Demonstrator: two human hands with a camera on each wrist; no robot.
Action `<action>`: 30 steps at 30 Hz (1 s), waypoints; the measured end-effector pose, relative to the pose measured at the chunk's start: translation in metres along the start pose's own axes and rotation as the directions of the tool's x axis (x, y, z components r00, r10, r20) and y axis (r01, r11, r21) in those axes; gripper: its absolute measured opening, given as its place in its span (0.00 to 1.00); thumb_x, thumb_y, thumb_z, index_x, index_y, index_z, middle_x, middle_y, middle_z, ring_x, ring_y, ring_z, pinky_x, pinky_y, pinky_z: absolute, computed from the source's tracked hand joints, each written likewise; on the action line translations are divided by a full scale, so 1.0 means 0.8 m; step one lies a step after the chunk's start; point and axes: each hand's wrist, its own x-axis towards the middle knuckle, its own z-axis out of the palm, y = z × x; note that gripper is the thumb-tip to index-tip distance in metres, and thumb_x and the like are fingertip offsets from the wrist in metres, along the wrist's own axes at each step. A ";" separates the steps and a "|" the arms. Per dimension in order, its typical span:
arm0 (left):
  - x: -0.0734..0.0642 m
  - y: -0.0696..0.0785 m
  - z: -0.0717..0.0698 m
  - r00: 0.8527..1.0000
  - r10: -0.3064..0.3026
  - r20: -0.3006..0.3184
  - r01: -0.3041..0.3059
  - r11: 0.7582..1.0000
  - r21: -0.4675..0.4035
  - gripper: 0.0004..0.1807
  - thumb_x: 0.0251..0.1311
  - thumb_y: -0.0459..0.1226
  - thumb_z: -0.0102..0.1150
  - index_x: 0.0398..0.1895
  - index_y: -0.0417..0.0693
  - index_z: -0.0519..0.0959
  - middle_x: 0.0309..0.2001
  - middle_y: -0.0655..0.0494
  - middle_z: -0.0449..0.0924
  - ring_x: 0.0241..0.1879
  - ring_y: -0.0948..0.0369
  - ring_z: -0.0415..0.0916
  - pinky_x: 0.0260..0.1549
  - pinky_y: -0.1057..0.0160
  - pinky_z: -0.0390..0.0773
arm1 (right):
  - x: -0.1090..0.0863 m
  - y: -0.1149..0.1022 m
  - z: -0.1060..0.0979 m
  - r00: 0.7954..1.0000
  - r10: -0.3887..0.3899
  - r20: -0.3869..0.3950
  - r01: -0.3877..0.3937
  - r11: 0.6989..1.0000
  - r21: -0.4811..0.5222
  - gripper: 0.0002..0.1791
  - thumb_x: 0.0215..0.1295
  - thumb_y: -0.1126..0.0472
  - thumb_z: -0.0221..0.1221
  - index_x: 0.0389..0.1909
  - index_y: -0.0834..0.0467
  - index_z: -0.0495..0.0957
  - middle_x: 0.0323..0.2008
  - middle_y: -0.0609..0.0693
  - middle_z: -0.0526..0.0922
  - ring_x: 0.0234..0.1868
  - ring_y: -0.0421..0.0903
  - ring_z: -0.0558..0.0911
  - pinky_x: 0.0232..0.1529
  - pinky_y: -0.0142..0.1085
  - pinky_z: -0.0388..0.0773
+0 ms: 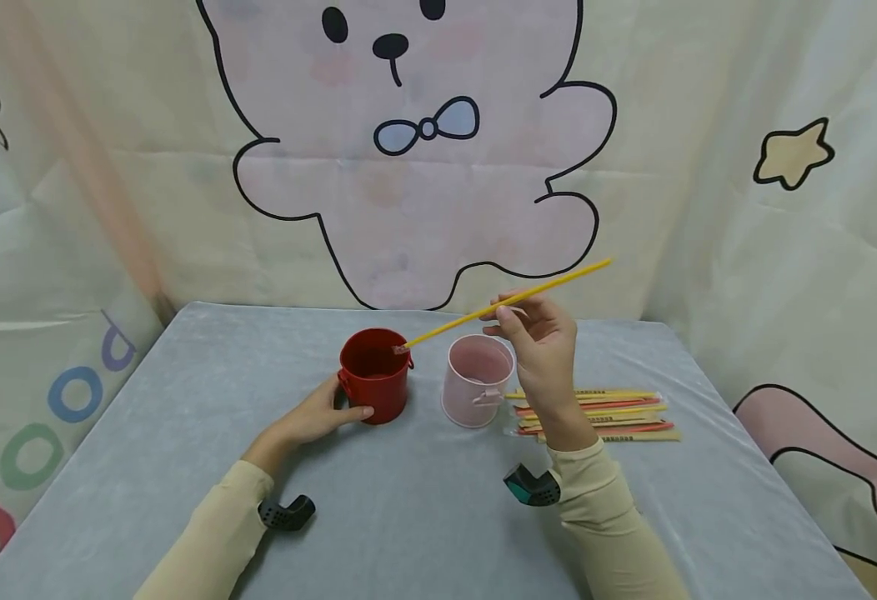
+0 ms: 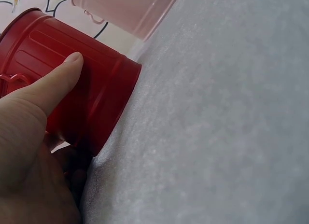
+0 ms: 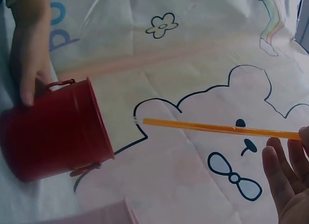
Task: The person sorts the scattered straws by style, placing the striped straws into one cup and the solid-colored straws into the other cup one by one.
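R hand [image 1: 547, 346], right of centre in head view, pinches a long thin yellow drinking straw [image 1: 468, 317] near its middle, thumb vs fingers. The straw's long axis slants from upper right down to lower left, its low end, w/ a bit of clear film [image 1: 399, 350], toward the round red metal bucket [image 1: 378, 392]. That end overlaps the bucket's right rim in head view, but right wrist view has it apart from the mouth, so prob. above it, not inside. L hand [image 1: 314, 412] is nearer the bucket: it grips the lower left side, thumb flat along the wall. Pale pink metal bucket [image 1: 468, 392] stands just right of the red one, btwn it & R hand. Bundle of yellow & red wrapped straws [image 1: 626, 415] lies right of centre, partly hidden by R wrist. Hard to tell: L fingers, mostly behind the red bucket/in shadow; that bucket's floor, too dark; the straw's upper end, cut off at the right edge of right wrist view.
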 end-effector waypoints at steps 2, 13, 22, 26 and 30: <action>-0.001 0.000 0.000 1.000 0.002 -0.003 -0.002 1.000 0.008 0.45 0.63 0.45 0.68 0.78 0.45 0.54 0.76 0.44 0.59 0.77 0.44 0.51 0.75 0.33 0.51 | -0.003 0.005 0.004 1.000 0.002 0.005 -0.002 1.000 -0.007 0.13 0.68 0.78 0.55 0.43 0.60 0.82 0.40 0.48 0.86 0.38 0.43 0.88 0.39 0.34 0.87; -0.003 -0.001 0.002 1.000 0.026 -0.005 -0.026 0.999 0.024 0.45 0.63 0.44 0.68 0.77 0.44 0.55 0.76 0.43 0.59 0.76 0.43 0.52 0.75 0.33 0.51 | -0.025 0.035 0.032 0.990 0.108 0.095 -0.088 0.977 -0.192 0.09 0.68 0.75 0.58 0.46 0.75 0.78 0.41 0.70 0.84 0.37 0.39 0.87 0.40 0.29 0.86; 0.001 0.000 0.002 1.000 0.014 -0.015 -0.014 0.999 0.034 0.45 0.62 0.45 0.68 0.77 0.44 0.55 0.77 0.44 0.59 0.77 0.44 0.51 0.76 0.34 0.50 | -0.032 0.043 0.041 0.946 0.272 0.175 -0.206 0.924 -0.324 0.10 0.71 0.69 0.58 0.47 0.71 0.82 0.44 0.68 0.86 0.40 0.56 0.88 0.42 0.32 0.86; -0.001 0.001 0.003 1.000 -0.007 -0.015 0.008 0.999 0.035 0.46 0.62 0.45 0.68 0.78 0.45 0.55 0.77 0.44 0.59 0.78 0.44 0.51 0.76 0.34 0.49 | -0.034 0.045 0.040 0.917 0.336 0.213 -0.238 0.893 -0.383 0.11 0.72 0.66 0.58 0.48 0.68 0.83 0.44 0.65 0.87 0.43 0.62 0.87 0.43 0.32 0.85; -0.001 0.002 0.003 1.000 -0.011 -0.011 0.012 0.999 0.041 0.46 0.62 0.46 0.68 0.78 0.44 0.55 0.77 0.44 0.58 0.78 0.43 0.51 0.76 0.33 0.49 | -0.032 0.047 0.039 0.899 0.356 0.256 -0.230 0.880 -0.416 0.12 0.73 0.65 0.58 0.50 0.67 0.84 0.45 0.64 0.88 0.42 0.62 0.87 0.42 0.32 0.84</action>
